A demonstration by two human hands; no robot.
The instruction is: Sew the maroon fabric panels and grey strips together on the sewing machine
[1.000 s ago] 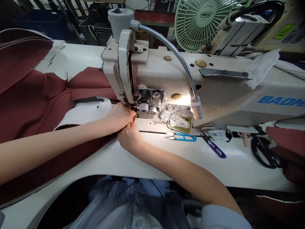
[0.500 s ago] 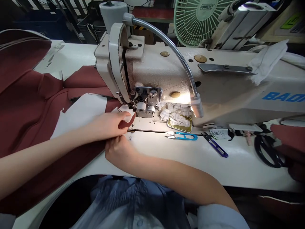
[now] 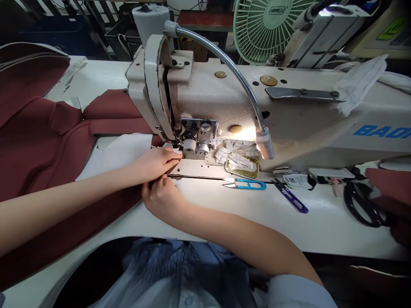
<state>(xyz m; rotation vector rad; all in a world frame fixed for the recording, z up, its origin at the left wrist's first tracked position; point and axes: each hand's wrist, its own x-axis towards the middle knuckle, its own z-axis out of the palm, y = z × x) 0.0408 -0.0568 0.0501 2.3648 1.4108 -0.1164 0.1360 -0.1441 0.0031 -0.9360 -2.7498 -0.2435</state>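
My left hand (image 3: 154, 164) lies over the work beside the presser foot area of the sewing machine (image 3: 154, 85), its fingers stretched toward the needle. Below it my right hand (image 3: 165, 199) is closed, knuckles up, on the near edge of the dark red fabric (image 3: 109, 214). A white backing piece (image 3: 118, 147) spreads under and beyond my left wrist. Beneath the left fingers the small white label seen earlier is mostly hidden. The needle and the fabric edge under it are also covered.
On the machine bed a gold-rimmed tin (image 3: 242, 165) holds white labels. Blue thread snips (image 3: 248, 184), purple snips (image 3: 292, 197) and black-handled scissors (image 3: 361, 205) lie to the right. A flexible lamp (image 3: 265, 143) hangs over the bed. A green fan (image 3: 272, 30) stands behind.
My left hand has flattened over the small white label and shifted its fingers toward the needle. The white backing piece has slid slightly right. The right hand stays nearly in place.
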